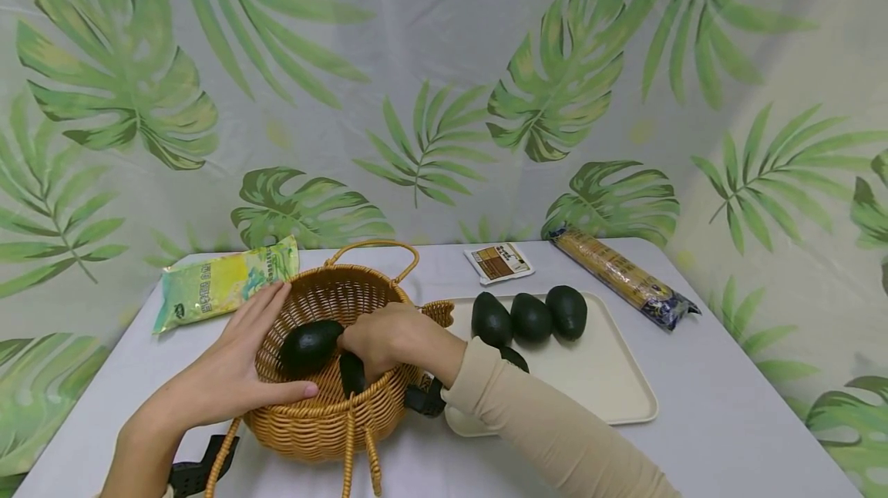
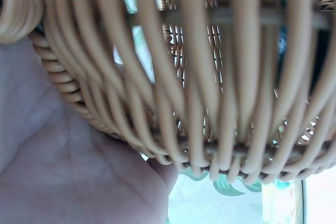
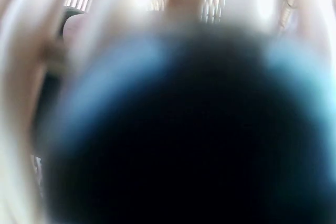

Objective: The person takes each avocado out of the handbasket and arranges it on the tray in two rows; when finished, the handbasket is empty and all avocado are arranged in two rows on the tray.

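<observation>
A round wicker basket stands on the table, tipped slightly so its inside shows. My left hand rests against its left side, fingers straight along the rim and thumb lying over the front edge. In the left wrist view, the palm lies beside the woven wall. Reaching in over the right rim, my right hand grips a dark green avocado, partly hidden by hand and rim. Another avocado lies inside, to its left. The right wrist view is mostly blocked by a dark blur.
Several avocados lie on a cream tray right of the basket, one partly behind my right sleeve. A green-yellow packet lies back left, a small white-brown sachet at the back, and a long noodle-like pack back right.
</observation>
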`<action>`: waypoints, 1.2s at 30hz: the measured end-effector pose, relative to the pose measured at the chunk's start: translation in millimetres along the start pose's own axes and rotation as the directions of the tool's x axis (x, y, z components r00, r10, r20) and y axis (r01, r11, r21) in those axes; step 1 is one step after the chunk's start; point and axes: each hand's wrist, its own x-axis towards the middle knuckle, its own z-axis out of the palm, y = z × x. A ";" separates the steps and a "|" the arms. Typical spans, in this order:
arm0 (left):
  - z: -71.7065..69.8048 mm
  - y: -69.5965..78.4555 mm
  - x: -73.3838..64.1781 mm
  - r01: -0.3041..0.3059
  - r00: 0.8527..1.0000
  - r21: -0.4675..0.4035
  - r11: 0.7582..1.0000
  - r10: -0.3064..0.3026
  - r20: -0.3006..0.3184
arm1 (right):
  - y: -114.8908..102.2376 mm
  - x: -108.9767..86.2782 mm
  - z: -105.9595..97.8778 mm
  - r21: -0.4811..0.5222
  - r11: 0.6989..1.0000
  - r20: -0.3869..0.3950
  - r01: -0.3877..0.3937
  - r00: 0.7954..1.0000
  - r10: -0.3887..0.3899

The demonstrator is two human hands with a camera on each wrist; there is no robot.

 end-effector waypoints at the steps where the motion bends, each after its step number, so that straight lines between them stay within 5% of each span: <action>1: 0.0 0.0 0.0 -0.001 1.000 0.000 1.000 0.001 -0.001 | 0.0 0.2 0.0 0.004 1.000 -0.002 -0.001 1.000 0.001; 14: -0.4 0.0 -0.4 -0.008 1.000 -0.004 1.000 0.008 -0.004 | -0.8 1.2 -2.1 0.027 1.000 0.059 0.002 0.998 -0.004; 36: 0.0 -0.2 -0.5 -0.010 1.000 -0.011 1.000 0.010 -0.003 | 0.6 -0.1 1.0 0.028 1.000 -0.064 0.014 0.998 -0.012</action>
